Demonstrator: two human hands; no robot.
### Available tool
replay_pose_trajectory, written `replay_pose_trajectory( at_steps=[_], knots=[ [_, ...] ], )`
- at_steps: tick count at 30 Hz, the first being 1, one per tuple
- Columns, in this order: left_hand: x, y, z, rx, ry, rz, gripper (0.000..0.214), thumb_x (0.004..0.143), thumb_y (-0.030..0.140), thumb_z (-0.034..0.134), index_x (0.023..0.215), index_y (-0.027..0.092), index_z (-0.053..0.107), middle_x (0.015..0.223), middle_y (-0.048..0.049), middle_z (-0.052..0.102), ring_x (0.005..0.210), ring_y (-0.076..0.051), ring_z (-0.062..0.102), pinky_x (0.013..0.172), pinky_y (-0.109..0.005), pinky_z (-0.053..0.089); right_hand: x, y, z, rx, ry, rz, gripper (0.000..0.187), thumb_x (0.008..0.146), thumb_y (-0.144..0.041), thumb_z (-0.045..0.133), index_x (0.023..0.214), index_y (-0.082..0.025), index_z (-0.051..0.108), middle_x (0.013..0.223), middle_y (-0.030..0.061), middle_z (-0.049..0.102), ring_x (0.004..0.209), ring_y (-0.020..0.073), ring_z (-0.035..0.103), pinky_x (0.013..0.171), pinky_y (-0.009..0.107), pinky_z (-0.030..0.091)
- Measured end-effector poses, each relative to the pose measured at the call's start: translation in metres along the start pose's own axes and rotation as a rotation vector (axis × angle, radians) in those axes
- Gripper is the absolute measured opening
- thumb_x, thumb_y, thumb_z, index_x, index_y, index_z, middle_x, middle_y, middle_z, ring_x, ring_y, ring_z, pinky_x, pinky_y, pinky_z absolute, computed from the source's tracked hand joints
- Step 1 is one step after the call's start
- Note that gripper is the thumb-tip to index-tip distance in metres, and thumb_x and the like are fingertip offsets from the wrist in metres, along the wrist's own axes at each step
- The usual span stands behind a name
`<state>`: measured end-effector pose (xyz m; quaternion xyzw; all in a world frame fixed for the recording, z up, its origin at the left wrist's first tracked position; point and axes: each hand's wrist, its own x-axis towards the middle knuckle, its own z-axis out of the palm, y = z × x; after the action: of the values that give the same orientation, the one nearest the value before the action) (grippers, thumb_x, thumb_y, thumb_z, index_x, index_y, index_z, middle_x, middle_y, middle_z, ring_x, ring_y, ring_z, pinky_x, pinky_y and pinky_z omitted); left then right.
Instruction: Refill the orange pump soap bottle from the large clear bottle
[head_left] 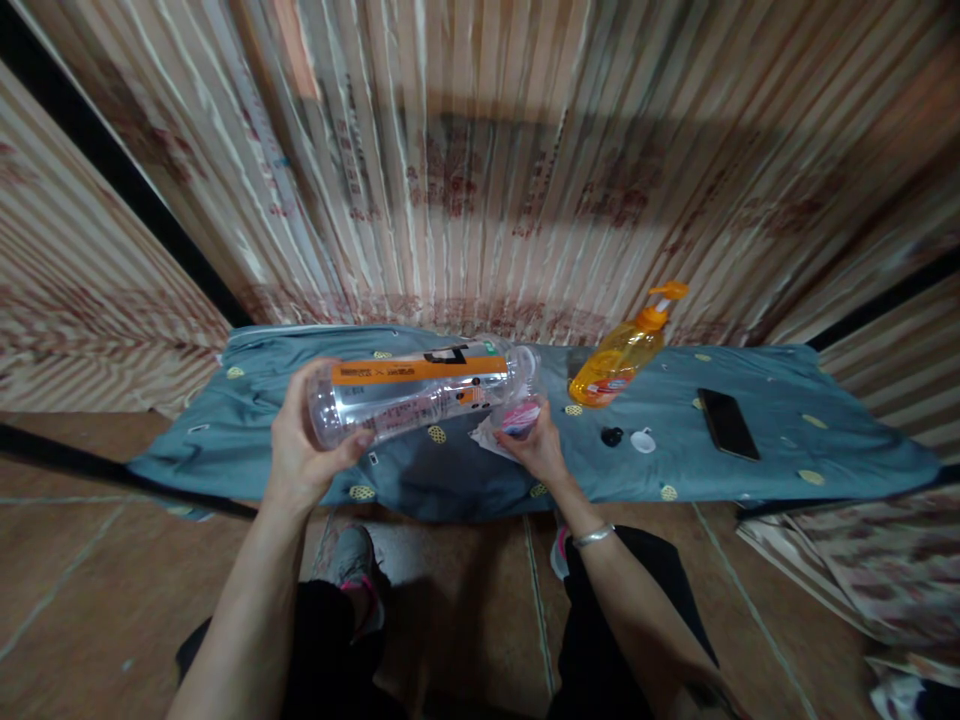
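Observation:
My left hand (300, 440) is wrapped round the base of a large clear plastic bottle (420, 385) with an orange and silver label. The bottle lies tilted nearly level, its neck pointing right. Close under that neck, my right hand (541, 450) grips a small clear container with a pink label (519, 415). Whether the container touches the bottle's mouth I cannot tell. A crumpled white piece (489, 437), perhaps tissue, shows beside my right fingers. No liquid is visible inside the large bottle.
A teal cloth with pineapple prints (420, 480) covers the narrow surface. On it, to the right, stand an orange pump bottle (619, 355), a small black cap (612, 436), a white cap (643, 440) and a black phone (727, 423). A striped curtain (480, 200) hangs behind.

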<state>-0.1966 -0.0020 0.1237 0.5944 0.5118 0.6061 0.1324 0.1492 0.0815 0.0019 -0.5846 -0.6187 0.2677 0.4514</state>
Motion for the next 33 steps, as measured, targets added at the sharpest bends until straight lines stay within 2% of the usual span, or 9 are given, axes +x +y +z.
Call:
replay_pose_trajectory(
  at_steps=[16, 20, 23, 27, 33],
  knots=[
    [0.0005, 0.0060, 0.0027, -0.027, 0.008, -0.018, 0.098, 0.066, 0.081, 0.103, 0.138, 0.023, 0.072, 0.122, -0.0115, 0.083, 0.110, -0.037, 0.083, 0.092, -0.049, 0.072, 0.0002, -0.0041, -0.0015, 0.001, -0.018, 0.019, 0.075, 0.070, -0.046, 0.104, 0.130, -0.031, 0.062, 0.119, 0.0096, 0.092, 0.111, 0.0403, 0.094, 0.095, 0.050, 0.077],
    [0.0008, 0.0076, 0.0030, -0.048, 0.007, -0.043, 0.099, 0.062, 0.078, 0.105, 0.138, 0.024, 0.072, 0.124, -0.0117, 0.084, 0.114, -0.038, 0.084, 0.096, -0.050, 0.073, 0.0005, -0.0026, -0.0008, -0.028, -0.010, 0.017, 0.076, 0.070, -0.047, 0.104, 0.131, -0.031, 0.062, 0.121, 0.0101, 0.092, 0.114, 0.0412, 0.094, 0.097, 0.052, 0.077],
    [-0.0004, 0.0064, 0.0029, -0.038, 0.022, -0.046, 0.098, 0.062, 0.077, 0.105, 0.138, 0.023, 0.073, 0.126, -0.0126, 0.084, 0.116, -0.039, 0.084, 0.098, -0.051, 0.073, 0.0006, -0.0006, -0.0006, -0.031, -0.008, 0.005, 0.076, 0.070, -0.049, 0.104, 0.131, -0.031, 0.063, 0.117, 0.0086, 0.092, 0.110, 0.0403, 0.094, 0.093, 0.050, 0.078],
    [-0.0029, 0.0041, 0.0028, -0.004, 0.012, -0.026, 0.090, 0.070, 0.077, 0.099, 0.141, 0.029, 0.072, 0.129, -0.0112, 0.083, 0.119, -0.041, 0.085, 0.100, -0.055, 0.074, 0.0001, 0.0018, -0.0003, -0.021, 0.008, -0.009, 0.075, 0.071, -0.053, 0.104, 0.130, -0.031, 0.064, 0.113, 0.0063, 0.092, 0.104, 0.0387, 0.094, 0.088, 0.048, 0.077],
    [-0.0033, 0.0052, 0.0029, -0.029, 0.033, -0.035, 0.086, 0.065, 0.070, 0.101, 0.137, 0.031, 0.075, 0.127, -0.0114, 0.085, 0.118, -0.044, 0.085, 0.100, -0.059, 0.074, -0.0003, 0.0013, 0.0010, -0.013, 0.015, 0.012, 0.076, 0.068, -0.054, 0.104, 0.128, -0.031, 0.063, 0.113, 0.0078, 0.091, 0.105, 0.0399, 0.093, 0.089, 0.049, 0.076]
  ],
)
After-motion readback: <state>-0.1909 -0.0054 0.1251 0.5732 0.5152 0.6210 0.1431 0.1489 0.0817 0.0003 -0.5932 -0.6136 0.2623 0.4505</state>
